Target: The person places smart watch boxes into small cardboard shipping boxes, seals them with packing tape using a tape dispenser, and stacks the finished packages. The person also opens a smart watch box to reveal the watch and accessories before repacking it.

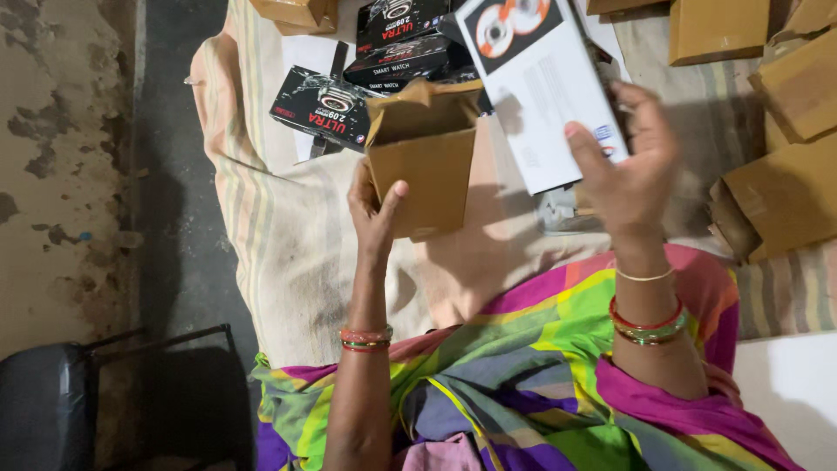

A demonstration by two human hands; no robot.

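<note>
1. Fingers: my left hand (373,209) is clamped on a small brown cardboard carton (425,157), thumb on the near face, other fingers hidden behind its left side.
2. Carton is held up off the cloth, top flaps open, mouth facing away from me.
3. My right hand (629,166) grips a white rectangular product box with a grey-and-orange disc picture (540,87), thumb across the near face, fingers wrapped round the right edge.
4. White box is tilted, just right of the carton's open top, not inside it.
5. Below both: a beige striped cloth (288,235) spread on the floor.
6. Black printed watch boxes (324,106) lie on the cloth beyond the carton.
7. More brown cardboard cartons (785,192) are piled to my right.
8. Multicoloured patterned fabric (523,384) covers my lap.
</note>
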